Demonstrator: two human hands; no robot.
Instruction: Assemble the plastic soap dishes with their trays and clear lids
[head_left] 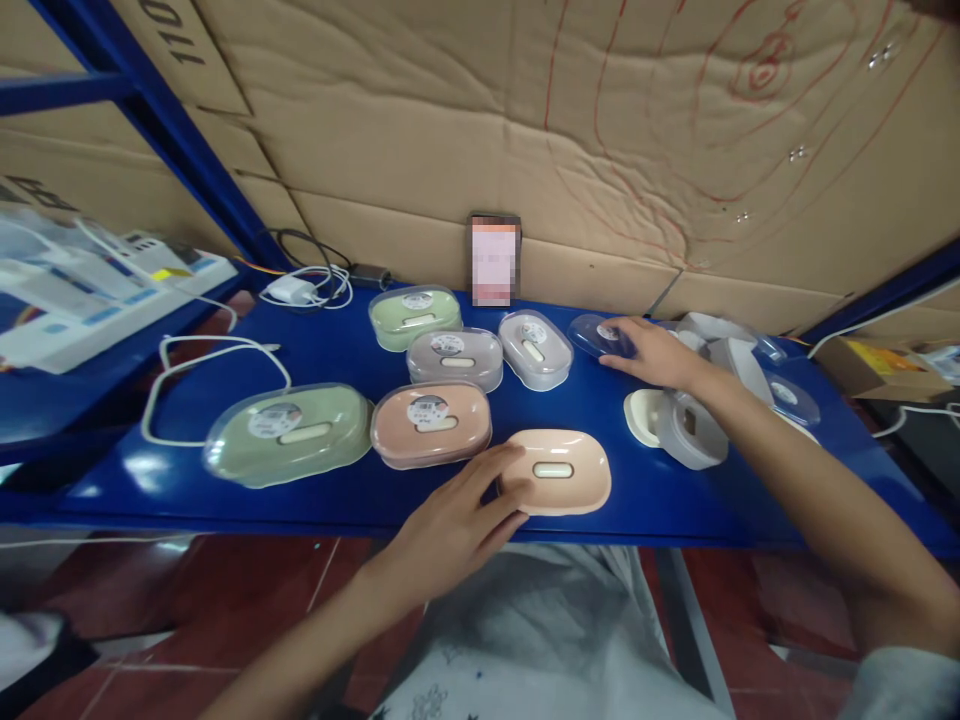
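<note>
My left hand point(480, 505) grips the left edge of a peach oval soap dish point(585, 480), which has a cream bar in its middle slot and no cover on it. Farther back, my right hand point(652, 352) has its thumb and fingers on the right end of a clear plastic lid point(589, 336) with a round label. To the left sit lidded soap dishes: a pink one point(472, 425), a large green one point(330, 455), a grey one point(487, 375), a second grey one point(555, 365) and a rear green one point(382, 325).
A grey oval part point(701, 450) leans by a cream piece point(641, 415) under my right forearm; more lids and grey parts lie behind. A phone point(493, 262) stands against the cardboard wall point(390, 130). A white cable point(154, 390), charger point(292, 290) and power strip point(45, 335) are left.
</note>
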